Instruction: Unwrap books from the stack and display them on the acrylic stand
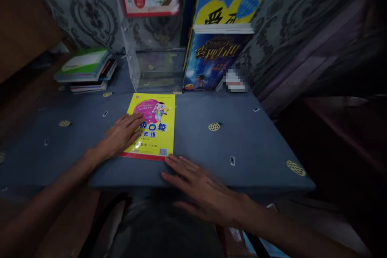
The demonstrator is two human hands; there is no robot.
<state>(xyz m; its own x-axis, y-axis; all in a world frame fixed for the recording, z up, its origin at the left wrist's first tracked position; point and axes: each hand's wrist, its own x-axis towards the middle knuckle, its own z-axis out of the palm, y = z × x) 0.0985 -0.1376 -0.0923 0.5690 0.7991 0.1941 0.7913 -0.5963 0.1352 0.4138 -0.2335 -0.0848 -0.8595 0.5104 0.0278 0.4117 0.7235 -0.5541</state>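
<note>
A yellow workbook [165, 137] with a cartoon child and a red bottom edge lies flat on the blue tablecloth. Across its left side rests my left hand [125, 131], fingers stretched over the cover and hiding part of the title. My right hand [196, 183] is at the book's lower right corner, its fingertips at or touching that corner. The fingers of this hand are spread, with the thumb apart and over the table's front edge. Neither hand grips anything.
Behind the workbook stands a clear acrylic rack [154, 68]. Upright books [214, 60] lean at its right, beside a blurred-out pale object [236, 80]. A stack of books [86, 66] sits at the back left. The table's front edge [272, 187] runs close to my body.
</note>
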